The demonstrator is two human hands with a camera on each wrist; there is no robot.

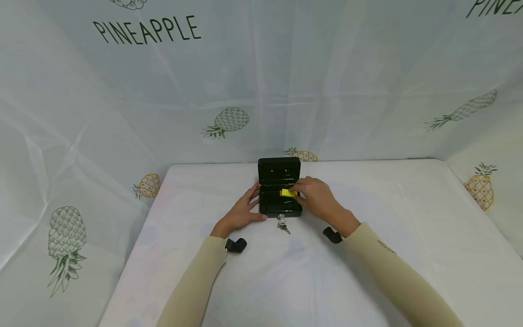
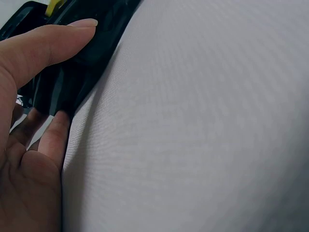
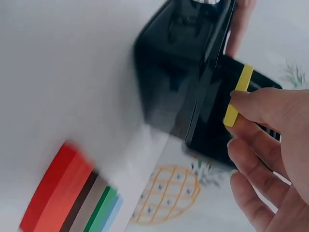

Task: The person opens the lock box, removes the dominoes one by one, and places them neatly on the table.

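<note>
A small black cash box (image 1: 280, 210) stands on the table with its lid (image 1: 279, 167) raised at the back. A bunch of keys (image 1: 283, 224) hangs from its front. My left hand (image 1: 242, 211) rests against the box's left side, fingers spread and fairly straight, with the thumb touching the front corner. Over the box's inside, my right hand (image 1: 318, 198) pinches a thin yellow block (image 1: 288, 193) between thumb and index finger. Orange shows at the block's left end. In the right wrist view, the yellow block (image 3: 244, 79) slants before the box, the other fingers loosely bent.
The box and hands are on a white-covered table (image 1: 392, 218). Behind it hangs a cloth (image 1: 347, 68) printed with pineapples. In the right wrist view, several coloured strips (image 3: 72, 188) lie side by side on the table; the head view does not show them.
</note>
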